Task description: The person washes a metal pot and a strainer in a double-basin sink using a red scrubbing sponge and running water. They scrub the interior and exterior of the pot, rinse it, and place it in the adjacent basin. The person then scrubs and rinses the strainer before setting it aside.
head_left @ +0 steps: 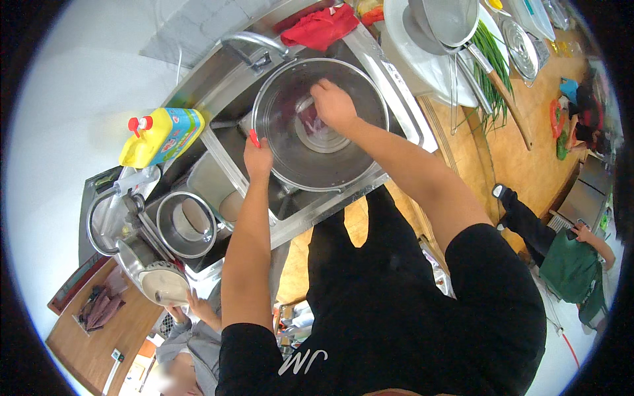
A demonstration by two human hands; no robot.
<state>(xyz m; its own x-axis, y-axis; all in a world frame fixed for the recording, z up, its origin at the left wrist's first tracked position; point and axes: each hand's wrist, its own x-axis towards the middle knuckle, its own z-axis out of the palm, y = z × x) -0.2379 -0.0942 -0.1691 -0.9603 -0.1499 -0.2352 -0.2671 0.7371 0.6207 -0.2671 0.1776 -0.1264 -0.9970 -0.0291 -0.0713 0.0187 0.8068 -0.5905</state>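
A large round metal pot (322, 175) sits in the stainless steel sink (292, 232) in front of me. My left hand (258, 159) is closed at the pot's left rim, around a small red piece (254, 138) that looks like a handle grip. Inside the pot's opening is my right hand (336, 105), its fingers curled over the bottom. Whether those fingers pinch anything is hidden. Below them a dark reddish patch, possibly a reflection, shows on the pot's base. A curved metal faucet (257, 39) reaches over the back rim.
A red cloth (322, 27) lies behind the pot. At left stand a yellow detergent jug (163, 137) and a smaller steel pot (187, 247). A wooden-handled strainer (500, 94) and green stalks (488, 49) lie at right. Another person's hands (198, 304) hold a bowl lower left; someone in green (569, 272) is at right.
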